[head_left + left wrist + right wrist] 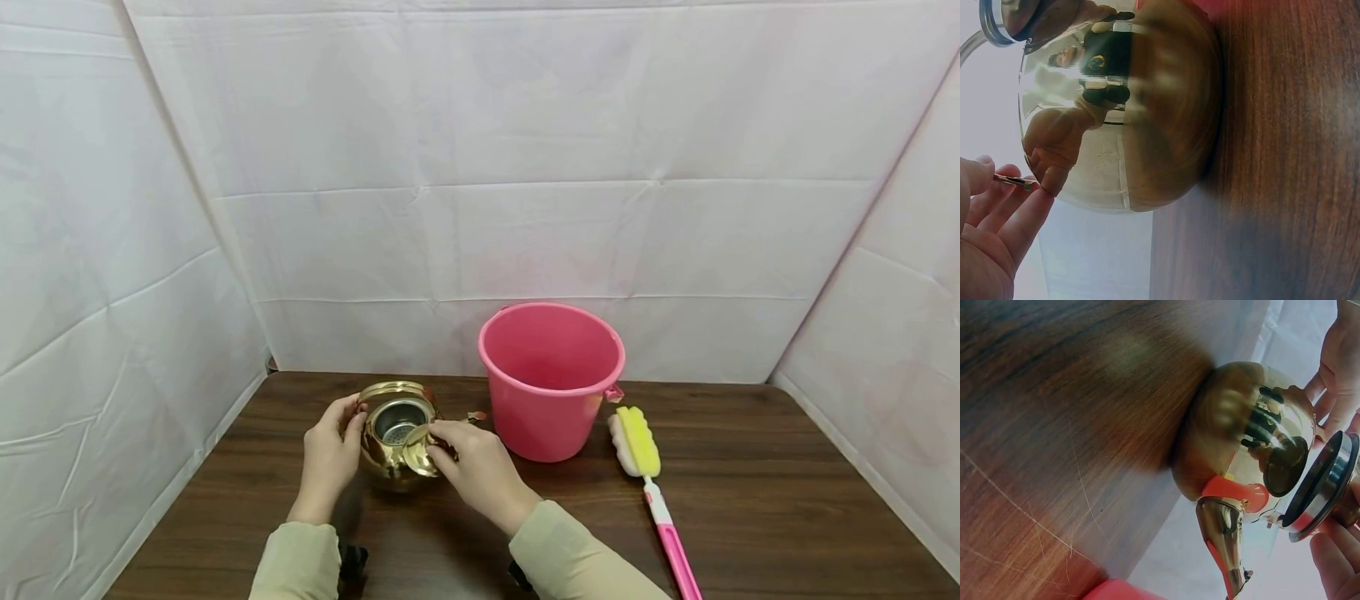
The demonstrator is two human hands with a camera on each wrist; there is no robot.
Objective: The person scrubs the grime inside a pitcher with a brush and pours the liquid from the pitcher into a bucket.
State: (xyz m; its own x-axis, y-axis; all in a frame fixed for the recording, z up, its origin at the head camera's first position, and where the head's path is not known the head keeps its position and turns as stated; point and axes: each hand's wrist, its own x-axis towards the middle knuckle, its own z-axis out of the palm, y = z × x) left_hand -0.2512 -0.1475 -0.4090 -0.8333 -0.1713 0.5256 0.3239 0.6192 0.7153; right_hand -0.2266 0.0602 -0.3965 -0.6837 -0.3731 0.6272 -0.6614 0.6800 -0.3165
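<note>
A shiny gold teapot [384, 472] stands on the table, its mouth uncovered and a metal strainer [395, 423] visible inside. Its arched handle [390, 387] is raised. My left hand [330, 454] pinches the handle's left end between thumb and fingers; in the left wrist view, the fingertips of the left hand [997, 231] are beside the polished teapot body [1166, 137]. My right hand [483, 471] holds the round gold lid [418, 457] tilted by the mouth's near right edge. The right wrist view shows the lid [1319, 484] apart from the body, above the spout [1222, 540].
A pink bucket [551, 425] stands right of the teapot, close to the spout tip. Farther right lies a brush with a yellow-and-white sponge head [637, 442] and a pink handle [677, 558]. White cloth walls [420, 167] border the dark wooden table [780, 500].
</note>
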